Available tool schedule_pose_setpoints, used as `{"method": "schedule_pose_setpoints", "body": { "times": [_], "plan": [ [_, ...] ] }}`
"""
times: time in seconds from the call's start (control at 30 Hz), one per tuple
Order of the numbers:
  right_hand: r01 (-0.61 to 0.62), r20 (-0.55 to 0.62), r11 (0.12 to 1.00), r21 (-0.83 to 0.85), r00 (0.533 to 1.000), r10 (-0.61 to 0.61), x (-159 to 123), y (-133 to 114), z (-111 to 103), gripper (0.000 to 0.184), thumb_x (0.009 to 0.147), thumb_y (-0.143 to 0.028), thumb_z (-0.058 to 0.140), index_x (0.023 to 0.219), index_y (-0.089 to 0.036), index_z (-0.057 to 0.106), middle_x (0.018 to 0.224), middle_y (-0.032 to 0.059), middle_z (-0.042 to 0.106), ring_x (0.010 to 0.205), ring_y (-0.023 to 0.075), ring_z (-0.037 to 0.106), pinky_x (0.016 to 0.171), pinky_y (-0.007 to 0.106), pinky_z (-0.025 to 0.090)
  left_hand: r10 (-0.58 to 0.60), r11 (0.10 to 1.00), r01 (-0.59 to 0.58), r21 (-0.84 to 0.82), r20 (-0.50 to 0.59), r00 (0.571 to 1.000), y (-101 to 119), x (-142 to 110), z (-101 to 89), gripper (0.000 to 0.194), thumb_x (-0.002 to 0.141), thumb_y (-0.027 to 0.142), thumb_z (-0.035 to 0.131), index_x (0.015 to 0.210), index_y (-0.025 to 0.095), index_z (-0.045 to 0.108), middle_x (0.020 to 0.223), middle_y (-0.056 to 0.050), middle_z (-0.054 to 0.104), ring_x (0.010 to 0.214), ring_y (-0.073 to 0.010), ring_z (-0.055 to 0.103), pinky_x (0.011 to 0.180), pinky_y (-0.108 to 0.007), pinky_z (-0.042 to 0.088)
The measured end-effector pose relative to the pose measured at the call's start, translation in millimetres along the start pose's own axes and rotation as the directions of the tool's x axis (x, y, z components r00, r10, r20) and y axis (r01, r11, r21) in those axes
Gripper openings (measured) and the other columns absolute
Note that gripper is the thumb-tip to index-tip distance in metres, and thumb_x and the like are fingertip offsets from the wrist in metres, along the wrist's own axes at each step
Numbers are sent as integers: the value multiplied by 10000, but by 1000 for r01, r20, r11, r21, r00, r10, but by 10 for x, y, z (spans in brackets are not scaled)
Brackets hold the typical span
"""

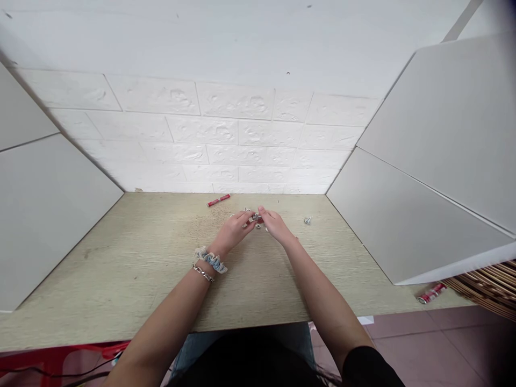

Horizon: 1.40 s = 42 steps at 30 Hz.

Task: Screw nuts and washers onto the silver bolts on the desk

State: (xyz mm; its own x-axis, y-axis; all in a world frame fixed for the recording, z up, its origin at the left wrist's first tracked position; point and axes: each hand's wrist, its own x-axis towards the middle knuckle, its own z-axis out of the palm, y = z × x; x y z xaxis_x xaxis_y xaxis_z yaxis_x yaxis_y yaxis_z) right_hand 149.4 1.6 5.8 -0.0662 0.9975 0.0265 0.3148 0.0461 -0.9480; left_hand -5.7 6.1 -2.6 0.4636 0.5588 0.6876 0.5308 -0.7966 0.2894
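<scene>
My left hand (234, 230) and my right hand (274, 223) meet over the middle of a pale wooden table (141, 263), fingertips pinched together on a small red-and-silver piece (255, 218). Both hands have their fingers closed round it. Small silver metal bits, like nuts (258, 226), lie on the table just under the fingertips. My left wrist wears a blue-white scrunchie (211, 259) and a chain bracelet (202, 273).
A red tube-like item (218, 200) lies near the back wall. A small silver screw or nut (307, 220) sits to the right of my hands. Grey panels flank the table. Another red item (431, 293) and a wicker basket (487, 285) are at right.
</scene>
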Motion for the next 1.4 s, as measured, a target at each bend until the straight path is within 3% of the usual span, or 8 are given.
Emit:
{"method": "schedule_pose_setpoints", "body": {
  "times": [0.27,0.5,0.7,0.9,1.03,1.13,1.27,1.4],
  "plan": [
    [127,70,990,-63,990,-123,4,13,18,371,800,-483,373,676,-175,537,671,-5,566,674,129,501,659,259,363,-33,999,33,24,-2,999,-75,-11,22,212,847,255,473,1022,174,561,893,-55,634,780,-129,598,700,-247,490],
    [91,57,981,169,993,-102,-8,-5,41,206,716,-289,501,910,-223,482,889,-18,560,717,102,515,667,242,386,-42,999,42,18,11,999,-105,-17,9,201,826,270,513,991,167,564,855,-51,627,739,-126,590,649,-234,481],
    [105,-36,994,40,994,-103,-22,-14,61,358,796,-501,386,773,-185,553,800,14,583,774,139,517,708,262,379,3,1000,-3,-5,4,1000,-29,-5,12,211,835,258,498,1024,177,548,848,-47,624,730,-119,584,657,-231,476],
    [101,-8,994,-34,995,-102,11,32,81,354,798,-486,380,757,-183,558,729,6,575,719,137,510,687,278,376,-58,998,57,17,32,998,-48,-7,10,207,839,288,493,1004,181,559,836,-40,623,703,-118,577,639,-236,468],
    [23,36,972,236,999,-33,36,46,89,158,701,-337,510,788,-206,494,777,-12,562,695,114,514,642,260,402,-64,998,63,27,36,997,-64,-14,20,209,834,270,501,1018,188,557,790,-25,610,687,-110,566,619,-222,457],
    [-7,3,902,432,1000,7,34,12,67,207,637,-255,541,832,-229,475,934,-6,569,790,120,544,654,250,428,-53,998,52,26,38,998,-65,-17,27,207,829,255,507,1019,182,548,794,-23,607,681,-108,567,620,-220,458],
    [-61,-96,955,291,991,93,21,-16,35,245,716,-437,493,793,-206,517,929,16,581,783,134,543,629,246,417,-37,999,37,22,24,999,-56,-23,37,203,828,245,506,1012,167,537,815,-39,614,704,-122,577,636,-236,467],
    [-79,-15,991,111,997,81,7,10,53,453,746,-584,409,679,-161,556,717,42,598,639,131,537,597,260,404,-18,1000,18,-7,13,1000,-37,-21,45,199,842,252,481,1016,174,538,847,-50,620,749,-130,582,672,-250,477]
  ]
}}
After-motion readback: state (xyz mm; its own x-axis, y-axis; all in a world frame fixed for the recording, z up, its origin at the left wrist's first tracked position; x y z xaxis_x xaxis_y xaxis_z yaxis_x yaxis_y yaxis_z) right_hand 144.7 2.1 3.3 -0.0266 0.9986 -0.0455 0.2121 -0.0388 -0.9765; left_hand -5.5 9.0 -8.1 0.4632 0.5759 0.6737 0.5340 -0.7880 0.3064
